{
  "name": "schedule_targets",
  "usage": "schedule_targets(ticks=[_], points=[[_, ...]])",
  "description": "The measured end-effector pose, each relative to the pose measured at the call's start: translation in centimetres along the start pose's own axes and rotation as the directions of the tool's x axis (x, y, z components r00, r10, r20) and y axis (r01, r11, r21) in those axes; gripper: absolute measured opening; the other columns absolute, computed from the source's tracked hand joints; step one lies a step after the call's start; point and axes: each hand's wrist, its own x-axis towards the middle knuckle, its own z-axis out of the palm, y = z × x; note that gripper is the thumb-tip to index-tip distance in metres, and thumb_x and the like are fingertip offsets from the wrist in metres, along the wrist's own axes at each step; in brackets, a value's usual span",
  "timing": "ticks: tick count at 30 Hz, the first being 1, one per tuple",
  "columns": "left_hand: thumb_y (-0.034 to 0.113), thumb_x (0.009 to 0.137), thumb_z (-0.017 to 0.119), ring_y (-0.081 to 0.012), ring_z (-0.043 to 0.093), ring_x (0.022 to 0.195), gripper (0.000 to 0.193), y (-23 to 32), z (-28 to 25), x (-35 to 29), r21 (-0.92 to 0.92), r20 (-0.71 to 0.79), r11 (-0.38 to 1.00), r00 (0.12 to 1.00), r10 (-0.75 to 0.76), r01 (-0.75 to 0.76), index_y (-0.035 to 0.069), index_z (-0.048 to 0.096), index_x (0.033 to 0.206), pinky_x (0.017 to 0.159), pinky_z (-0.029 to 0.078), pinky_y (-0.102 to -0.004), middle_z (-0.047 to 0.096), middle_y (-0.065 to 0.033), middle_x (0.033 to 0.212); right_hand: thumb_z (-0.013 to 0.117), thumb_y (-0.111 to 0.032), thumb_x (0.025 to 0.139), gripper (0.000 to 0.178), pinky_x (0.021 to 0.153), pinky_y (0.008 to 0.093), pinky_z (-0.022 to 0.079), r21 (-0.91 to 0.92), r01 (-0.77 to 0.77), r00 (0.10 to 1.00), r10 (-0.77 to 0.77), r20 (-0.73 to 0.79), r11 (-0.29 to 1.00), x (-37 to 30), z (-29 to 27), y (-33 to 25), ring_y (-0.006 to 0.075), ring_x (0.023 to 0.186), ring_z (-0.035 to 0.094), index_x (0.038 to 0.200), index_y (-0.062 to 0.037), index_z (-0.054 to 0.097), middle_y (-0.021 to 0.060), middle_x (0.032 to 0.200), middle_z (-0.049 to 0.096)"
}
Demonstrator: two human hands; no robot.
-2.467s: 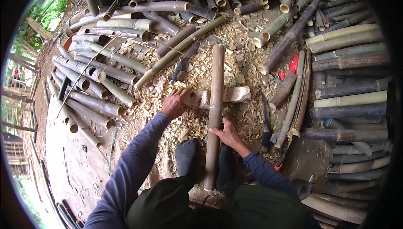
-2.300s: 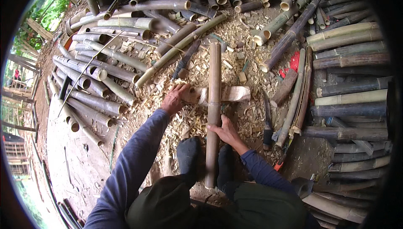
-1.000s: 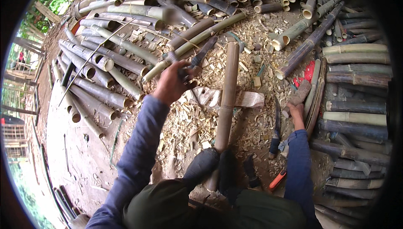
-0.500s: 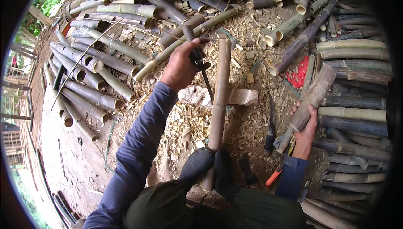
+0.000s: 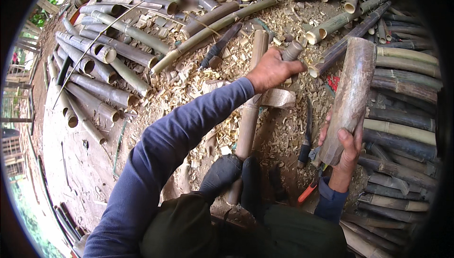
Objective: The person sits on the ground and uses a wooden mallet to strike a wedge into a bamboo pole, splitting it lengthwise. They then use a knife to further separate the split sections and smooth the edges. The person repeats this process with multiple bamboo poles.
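Observation:
My right hand [image 5: 347, 142] is wrapped round the lower end of a thick, roughly squared wooden block [image 5: 352, 87], raised at the right. My left hand [image 5: 274, 71] is closed over the bamboo tube, gripping a round brown handle [image 5: 292, 51] whose end sticks out past the thumb; the rest of that tool is hidden. The bamboo tube [image 5: 249, 128] stretches away from me, clamped between my two dark-covered feet [image 5: 221, 175]. It crosses a pale wooden support [image 5: 279, 98]. Beyond my left forearm, a dark tool with a black-wrapped grip [image 5: 220, 46] lies on the chips.
Wood chips [image 5: 189, 137] cover the ground. A knife with a dark handle [image 5: 305, 149] and an orange-handled tool [image 5: 307, 194] lie near my right arm. Cut bamboo lengths [image 5: 118, 59] are spread at the left, with more bamboo stacked [image 5: 402, 130] at the right.
My left hand has swung right across the bamboo tube and grips a round handle; the dark tool lies on the chips near its former place. My right hand has turned the wooden block more upright.

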Motion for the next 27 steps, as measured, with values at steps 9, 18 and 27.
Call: schedule_targets(ticks=[9,18,27], points=[[0.037,0.091,0.072,-0.0246,0.06,0.1,0.027,-1.8,-0.1,-0.2,0.264,0.152,0.958,0.986,0.074,-0.113,0.026,0.077,0.114,0.095,0.049,-0.038,0.061,-0.0119,0.105,0.081,-0.018,0.07,0.119,0.058,0.0385,0.057,-0.04,0.008,0.999,-0.006,0.039,0.999,-0.4,0.5,-1.1,0.0273,0.071,0.067,0.163,-0.0066,0.008,0.0236,0.112,0.058],[0.038,0.088,0.072,-0.0167,0.064,0.081,0.03,-1.3,-0.3,-0.7,0.122,0.059,0.989,0.996,0.071,-0.078,0.01,0.079,0.097,0.079,0.053,-0.0331,0.067,-0.0086,0.085,0.079,-0.024,0.073,0.102,0.057,0.036,0.057,-0.149,0.015,0.997,-0.004,0.073,0.989,0.0,1.4,-1.5,0.0241,0.073,0.067,0.154,-0.0018,0.022,0.0213,0.113,0.056],[0.039,0.091,0.071,-0.0207,0.061,0.099,0.028,-1.2,-0.3,-1.3,0.113,0.059,0.994,0.998,-0.015,0.008,0.016,0.079,0.105,0.095,0.05,-0.0359,0.065,-0.011,0.106,0.079,-0.016,0.067,0.121,0.059,0.0368,0.059,-0.164,0.016,1.0,-0.012,0.025,0.986,0.3,1.8,-2.0,0.0255,0.071,0.068,0.164,-0.0027,0.006,0.0217,0.11,0.06]])
